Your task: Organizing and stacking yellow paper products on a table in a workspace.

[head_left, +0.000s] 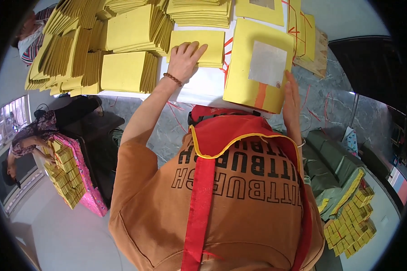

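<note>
yellow paper stack (199, 45) at upper centre, long axis left-right, under left hand (185, 58), fingers flat and spread, no grip. large yellow sheet with silver square (257, 67) just right, tilted, right hand (291, 106) flat against its right edge. more yellow stacks (122, 70) crowding left; white table (203, 86) edge below.

I have one view only, from a wide fisheye camera on my head, the left of a pair. It looks steeply down my chest and out over the white table (203, 86) ahead, close enough that my torso fills the lower half. Straight edges bow toward the dark round rim. No second view overlaps it.
</note>
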Demonstrator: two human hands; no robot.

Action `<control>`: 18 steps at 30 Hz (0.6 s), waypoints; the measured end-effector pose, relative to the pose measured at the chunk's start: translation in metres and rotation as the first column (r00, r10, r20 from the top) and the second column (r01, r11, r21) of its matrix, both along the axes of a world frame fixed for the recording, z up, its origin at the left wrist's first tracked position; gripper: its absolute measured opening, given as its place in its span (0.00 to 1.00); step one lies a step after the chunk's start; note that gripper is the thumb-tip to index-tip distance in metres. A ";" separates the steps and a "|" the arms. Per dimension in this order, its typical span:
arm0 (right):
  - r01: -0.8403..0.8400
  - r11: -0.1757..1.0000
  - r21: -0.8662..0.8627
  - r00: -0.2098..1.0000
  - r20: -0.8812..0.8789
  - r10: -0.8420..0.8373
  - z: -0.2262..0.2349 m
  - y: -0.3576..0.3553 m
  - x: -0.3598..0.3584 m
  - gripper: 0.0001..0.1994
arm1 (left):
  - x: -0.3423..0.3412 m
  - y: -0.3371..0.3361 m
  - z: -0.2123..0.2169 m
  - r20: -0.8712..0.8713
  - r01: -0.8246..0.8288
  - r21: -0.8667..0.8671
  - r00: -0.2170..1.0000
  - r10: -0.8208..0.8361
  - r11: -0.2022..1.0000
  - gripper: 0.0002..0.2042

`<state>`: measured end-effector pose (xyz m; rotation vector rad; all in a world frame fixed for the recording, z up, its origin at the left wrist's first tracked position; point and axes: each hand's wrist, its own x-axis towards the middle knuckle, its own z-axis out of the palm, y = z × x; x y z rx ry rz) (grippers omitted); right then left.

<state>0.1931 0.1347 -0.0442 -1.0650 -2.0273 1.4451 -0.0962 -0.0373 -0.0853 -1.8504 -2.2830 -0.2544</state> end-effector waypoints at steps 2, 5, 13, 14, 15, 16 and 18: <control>0.026 0.997 -0.075 0.998 -0.054 -0.030 -0.002 -0.003 -0.001 0.21 | -0.003 0.000 0.005 0.087 0.014 -0.068 0.996 -0.008 0.998 0.28; 0.044 0.988 -0.151 0.992 -0.109 -0.061 -0.006 -0.003 -0.002 0.21 | -0.009 -0.008 0.001 0.084 0.083 -0.064 0.993 -0.077 0.995 0.28; 0.017 0.999 -0.035 0.997 -0.076 -0.019 -0.013 -0.004 -0.002 0.23 | -0.024 -0.002 -0.005 -0.105 0.134 -0.226 0.981 -0.160 0.965 0.31; 0.020 0.999 -0.033 0.997 -0.078 -0.022 -0.014 -0.003 -0.002 0.23 | -0.027 -0.002 -0.003 -0.088 0.145 -0.234 0.982 -0.169 0.962 0.31; 0.008 1.000 -0.009 0.998 -0.065 -0.009 -0.014 -0.003 -0.002 0.23 | -0.028 0.000 -0.002 -0.071 0.156 -0.241 0.982 -0.178 0.958 0.31; -0.004 1.000 0.015 0.999 -0.052 0.005 -0.015 -0.003 -0.001 0.23 | -0.028 0.000 -0.002 -0.073 0.158 -0.239 0.981 -0.180 0.958 0.31; 0.003 1.000 0.003 0.998 -0.058 -0.003 -0.016 -0.003 -0.002 0.23 | -0.024 -0.002 -0.002 -0.059 0.135 -0.220 0.987 -0.152 0.966 0.30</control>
